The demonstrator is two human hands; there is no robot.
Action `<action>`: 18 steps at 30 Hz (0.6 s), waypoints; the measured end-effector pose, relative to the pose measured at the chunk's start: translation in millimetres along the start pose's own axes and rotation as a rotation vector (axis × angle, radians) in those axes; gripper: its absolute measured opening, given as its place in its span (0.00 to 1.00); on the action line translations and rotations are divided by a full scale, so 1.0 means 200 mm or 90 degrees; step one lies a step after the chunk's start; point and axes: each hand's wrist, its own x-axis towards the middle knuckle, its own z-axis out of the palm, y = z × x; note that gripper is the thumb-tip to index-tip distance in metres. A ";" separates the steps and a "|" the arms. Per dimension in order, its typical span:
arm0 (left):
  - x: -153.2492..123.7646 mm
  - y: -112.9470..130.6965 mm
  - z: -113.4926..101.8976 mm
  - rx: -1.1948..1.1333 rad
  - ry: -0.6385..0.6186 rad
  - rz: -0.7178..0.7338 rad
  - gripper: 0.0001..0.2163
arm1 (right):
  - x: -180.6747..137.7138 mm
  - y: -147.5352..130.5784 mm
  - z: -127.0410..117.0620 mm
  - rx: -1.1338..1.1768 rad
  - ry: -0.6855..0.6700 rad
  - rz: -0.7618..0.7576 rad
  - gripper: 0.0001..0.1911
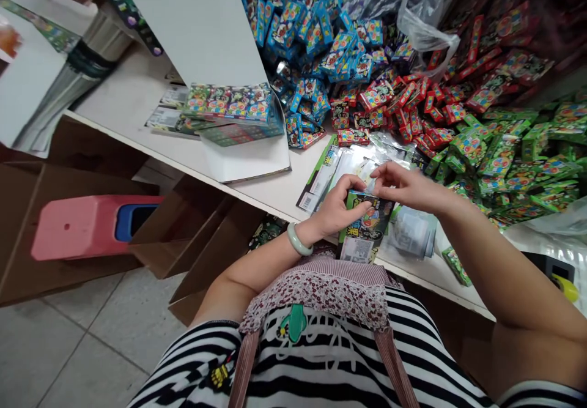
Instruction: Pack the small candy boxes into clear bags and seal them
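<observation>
Print on the green packet (367, 224) is too small to read, and its lower end is cut off behind the worktop (137, 99) edge. The packet sits upright between both hands, just above the near edge. Left hand (337, 209): grip closed on the packet's upper left side, thumb on the front. Right hand (403, 185): grip narrow, fingertips pinching the packet's top edge. One pale bangle (299, 241) circles the left wrist.

The worktop is white; grey floor tiles and open brown cardboard boxes (68, 212) lie below it, with one pink stool (87, 224) among them.

Small boxes lie in three heaps, too many to count: blue (302, 29), red (426, 102), green (504, 157). Flat clear sleeves (353, 163) lie under the hands, count unclear. One stacked display pack (229, 105) rests on white card.
</observation>
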 end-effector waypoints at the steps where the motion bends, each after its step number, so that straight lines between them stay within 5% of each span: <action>1: -0.02 -0.01 0.00 -0.037 -0.013 -0.030 0.17 | 0.00 0.00 0.01 0.030 -0.029 0.049 0.20; 4: -0.11 -0.04 -0.02 -0.168 -0.126 -0.128 0.23 | -0.02 0.01 0.02 0.129 -0.091 0.178 0.21; 7: -0.17 0.00 -0.12 -0.179 -0.195 -0.143 0.22 | -0.03 0.03 0.02 0.203 -0.065 0.178 0.21; 9: -0.18 0.09 -0.27 -0.089 -0.126 -0.069 0.22 | -0.03 0.05 -0.01 0.233 0.003 0.108 0.20; 14: -0.02 0.29 -0.88 0.349 0.273 0.269 0.18 | -0.01 0.14 -0.03 0.250 0.135 0.017 0.22; 18: 0.23 0.18 -1.24 0.713 0.239 0.317 0.18 | 0.01 0.16 0.07 0.162 0.111 0.003 0.25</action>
